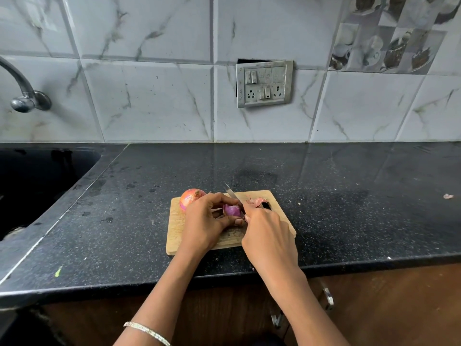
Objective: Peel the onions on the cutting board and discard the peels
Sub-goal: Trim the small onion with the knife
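A wooden cutting board (175, 231) lies on the black counter. My left hand (207, 221) grips a small purple onion (232, 210) over the board's middle, fingers curled round it. My right hand (268, 236) holds a knife (230, 192), its blade pointing away over the onion and its handle mostly hidden in my fist. A second onion (190, 197), with its orange-pink skin on, sits at the board's far left corner. Loose peels (257, 201) lie at the board's far right.
A black sink (37, 181) is set into the counter at the left, with a tap (25, 96) on the wall above it. One scrap of peel (447, 196) lies on the counter (349, 208) far right. A switch and socket plate (264, 83) hangs on the tiled wall.
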A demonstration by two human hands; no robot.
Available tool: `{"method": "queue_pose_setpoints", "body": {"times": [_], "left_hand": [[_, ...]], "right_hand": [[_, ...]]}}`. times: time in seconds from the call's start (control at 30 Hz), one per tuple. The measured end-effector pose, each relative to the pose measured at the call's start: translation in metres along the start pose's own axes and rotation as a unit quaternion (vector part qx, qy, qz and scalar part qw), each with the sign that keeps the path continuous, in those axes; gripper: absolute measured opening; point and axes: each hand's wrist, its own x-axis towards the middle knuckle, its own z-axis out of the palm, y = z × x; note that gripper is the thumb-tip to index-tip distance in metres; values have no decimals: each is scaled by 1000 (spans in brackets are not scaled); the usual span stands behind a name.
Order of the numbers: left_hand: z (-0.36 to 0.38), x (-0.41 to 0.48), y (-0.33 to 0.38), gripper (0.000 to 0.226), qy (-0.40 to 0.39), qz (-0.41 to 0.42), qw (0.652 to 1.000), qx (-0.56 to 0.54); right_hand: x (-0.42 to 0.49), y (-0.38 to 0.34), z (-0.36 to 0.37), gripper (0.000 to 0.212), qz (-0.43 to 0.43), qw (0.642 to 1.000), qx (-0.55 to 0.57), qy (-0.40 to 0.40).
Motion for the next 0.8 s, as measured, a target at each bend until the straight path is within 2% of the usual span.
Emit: {"method": "queue_pose_setpoints", "body": {"times": [0.27,0.37,0.53,0.6,0.67,0.73,0.8], "left_hand": [[-1,-2,0,45,14,-8,1000,12],[-1,-2,2,46,16,-3,1000,24],[-2,-5,6,45,10,-15,1000,11],[-3,-6,8,43,7,-16,1000,-6],[-5,-6,10,42,4,-13,1000,-27],[-6,-7,12,46,-1,-20,998,-58],[-7,-7,12,50,-4,-29,996,-81]], "right_hand": [[-11,13,1,47,9,1000,20,12],[-8,19,-3,44,14,998,50,44],[9,24,1,34,5,996,77,36],[16,26,4,27,4,992,121,41],[25,27,8,33,24,980,195,34],[37,29,15,35,70,957,282,19],[48,29,22,26,112,920,376,-5]]}}
